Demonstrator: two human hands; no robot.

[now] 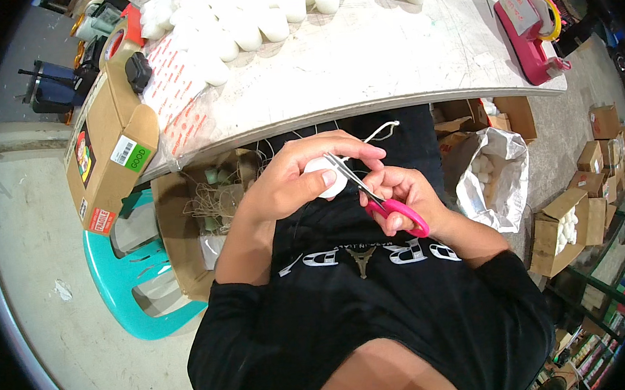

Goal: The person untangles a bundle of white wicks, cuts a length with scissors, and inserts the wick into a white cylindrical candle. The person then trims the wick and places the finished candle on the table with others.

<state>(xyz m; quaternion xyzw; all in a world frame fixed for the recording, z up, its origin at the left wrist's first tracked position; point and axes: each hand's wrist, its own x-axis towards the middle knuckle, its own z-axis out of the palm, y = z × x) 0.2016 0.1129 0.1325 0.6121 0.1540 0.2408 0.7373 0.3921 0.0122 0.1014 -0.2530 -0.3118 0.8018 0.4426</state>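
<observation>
My left hand (pixel 282 175) is closed around a short white candle (pixel 320 180), thumb on its near side and fingers over the far side. A white wick (pixel 382 130) sticks out beyond the fingers, with a loop at its free end. In my right hand (pixel 415 193) is a pair of scissors (pixel 402 216) with pink handles. Its metal blades point up and left, with their tips at the candle's top beside the wick. Whether the blades touch the wick, I cannot tell. Both hands are over my lap, in front of the table's edge.
Many white candles (pixel 271 24) stand on the white table (pixel 362 68). A pink tape dispenser (pixel 526 35) is at its right end. A cardboard box with strings (pixel 174 241) and a teal chair (pixel 128 309) are left; a white sack (pixel 503 174) and cardboard boxes (pixel 548 244) are right.
</observation>
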